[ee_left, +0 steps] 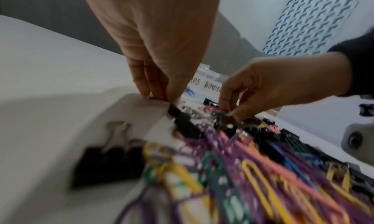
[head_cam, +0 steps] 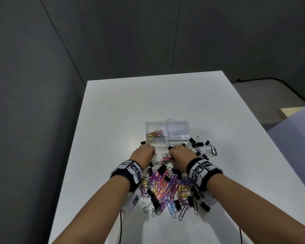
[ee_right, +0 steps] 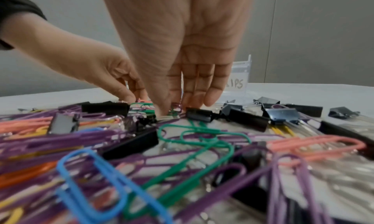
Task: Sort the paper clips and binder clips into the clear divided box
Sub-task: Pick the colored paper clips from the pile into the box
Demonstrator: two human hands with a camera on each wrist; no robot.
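Observation:
The clear divided box (head_cam: 167, 133) stands mid-table. Its left cell, labelled PAPER CLIPS, holds several coloured paper clips (head_cam: 155, 134); the cell labelled BINDER CLIPS looks empty. A mixed pile of coloured paper clips and black binder clips (head_cam: 167, 187) lies in front of it. My left hand (head_cam: 151, 151) (ee_left: 160, 98) reaches down at the pile's far left edge and pinches a small paper clip against the table. My right hand (head_cam: 171, 156) (ee_right: 172, 110) points down into the pile's far end, thumb and fingers pinching green and purple paper clips (ee_right: 175, 110).
More black binder clips (head_cam: 202, 147) lie scattered right of the box, and one binder clip (head_cam: 143, 143) sits at its left front corner. The white table (head_cam: 130, 106) ends close on the left. A black cable (head_cam: 121, 226) hangs at the front edge.

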